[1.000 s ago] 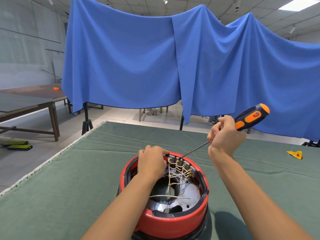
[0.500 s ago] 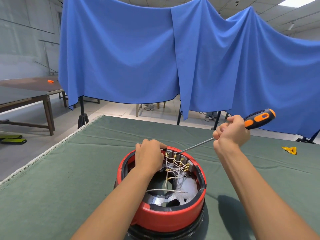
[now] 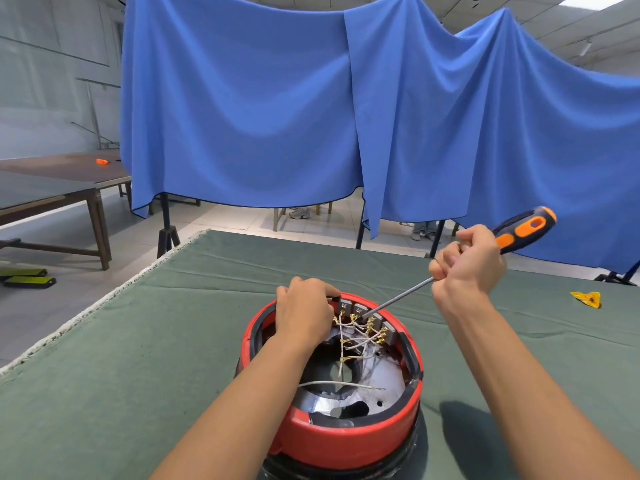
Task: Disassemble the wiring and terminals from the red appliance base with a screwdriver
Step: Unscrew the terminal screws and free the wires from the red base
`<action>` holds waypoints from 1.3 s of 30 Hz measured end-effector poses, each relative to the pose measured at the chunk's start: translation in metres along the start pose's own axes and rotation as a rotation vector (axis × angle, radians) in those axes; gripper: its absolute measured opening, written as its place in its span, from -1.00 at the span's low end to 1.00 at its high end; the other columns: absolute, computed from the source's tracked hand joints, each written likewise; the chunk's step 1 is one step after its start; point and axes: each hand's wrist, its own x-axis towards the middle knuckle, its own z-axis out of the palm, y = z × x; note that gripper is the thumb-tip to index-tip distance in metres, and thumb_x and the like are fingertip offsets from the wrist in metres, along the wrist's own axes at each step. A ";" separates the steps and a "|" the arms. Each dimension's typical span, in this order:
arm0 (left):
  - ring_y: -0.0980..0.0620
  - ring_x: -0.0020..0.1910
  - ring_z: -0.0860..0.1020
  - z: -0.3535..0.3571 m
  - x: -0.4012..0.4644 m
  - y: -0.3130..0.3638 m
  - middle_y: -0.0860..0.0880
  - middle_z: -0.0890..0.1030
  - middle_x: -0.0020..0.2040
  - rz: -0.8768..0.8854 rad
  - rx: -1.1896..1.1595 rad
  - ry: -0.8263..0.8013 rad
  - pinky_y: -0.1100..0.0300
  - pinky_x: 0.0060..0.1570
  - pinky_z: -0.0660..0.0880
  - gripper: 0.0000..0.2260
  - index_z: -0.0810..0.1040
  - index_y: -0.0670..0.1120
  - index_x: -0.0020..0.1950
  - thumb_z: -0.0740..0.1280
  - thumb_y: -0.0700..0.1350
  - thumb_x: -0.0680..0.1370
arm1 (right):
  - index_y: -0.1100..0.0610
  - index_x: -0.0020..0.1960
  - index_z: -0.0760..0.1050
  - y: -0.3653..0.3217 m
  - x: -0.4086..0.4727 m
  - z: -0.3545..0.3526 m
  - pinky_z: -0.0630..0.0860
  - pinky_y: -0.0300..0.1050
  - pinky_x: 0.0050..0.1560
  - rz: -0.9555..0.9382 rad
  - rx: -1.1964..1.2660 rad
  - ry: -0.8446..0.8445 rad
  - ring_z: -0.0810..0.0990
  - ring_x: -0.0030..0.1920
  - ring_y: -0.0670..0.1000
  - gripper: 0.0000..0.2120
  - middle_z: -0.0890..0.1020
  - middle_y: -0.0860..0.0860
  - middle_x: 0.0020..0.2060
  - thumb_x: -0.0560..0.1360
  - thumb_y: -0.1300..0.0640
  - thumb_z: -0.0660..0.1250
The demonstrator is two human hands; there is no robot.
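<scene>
early stage: red appliance base [image 3: 346, 441] sits on the green worktop [image 3: 104, 375], wiring [image 3: 356, 336] and brass terminals [image 3: 375, 332] all in place. right hand [image 3: 465, 265] grips the screwdriver [image 3: 519, 232], tip at a terminal. left hand [image 3: 303, 311] holds the rim, fingers curled over it.

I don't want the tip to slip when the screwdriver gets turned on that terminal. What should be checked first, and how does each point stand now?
1. Right hand grips the black-and-orange-handled screwdriver: ok.
2. Left hand steadies the round red appliance base at its far rim: ok.
3. Shaft tip reaches the grey terminal blocks: ok.
4. Tip seated in a screw head: cannot tell, too small.
5. Left fingers clear of the tip: ok, though close.
6. Thin white wires clear of the tip: cannot tell.
</scene>
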 end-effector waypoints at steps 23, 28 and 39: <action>-0.17 0.31 0.30 -0.008 -0.018 0.021 -0.09 0.35 0.36 0.271 0.508 -0.253 -0.18 0.24 0.21 -0.64 0.30 -0.01 0.40 0.09 -0.10 0.60 | 0.06 -0.57 0.22 -0.025 -0.033 -0.015 0.16 -0.32 -0.57 -0.313 -0.105 -0.156 0.17 -0.66 0.00 -0.66 0.28 -0.01 -0.69 0.28 0.15 0.30; -0.20 0.30 0.29 -0.003 -0.032 0.027 -0.14 0.37 0.34 0.199 0.667 -0.161 -0.15 0.19 0.25 -0.58 0.25 -0.10 0.44 0.16 -0.13 0.57 | 0.13 -0.52 0.48 -0.018 -0.033 -0.024 0.44 -0.23 -0.50 -0.460 -0.291 -0.242 0.47 -0.60 0.02 -0.70 0.53 0.04 -0.61 0.37 0.09 0.30; -0.23 0.18 0.40 0.000 -0.030 0.030 -0.18 0.43 0.21 0.162 0.647 -0.119 -0.10 0.18 0.31 -0.72 0.40 -0.13 0.24 0.13 -0.09 0.57 | 0.26 -0.42 0.51 -0.028 -0.024 -0.035 0.43 -0.31 -0.45 -0.534 -0.453 -0.273 0.52 -0.52 -0.10 -0.80 0.57 0.03 -0.57 0.30 0.16 0.28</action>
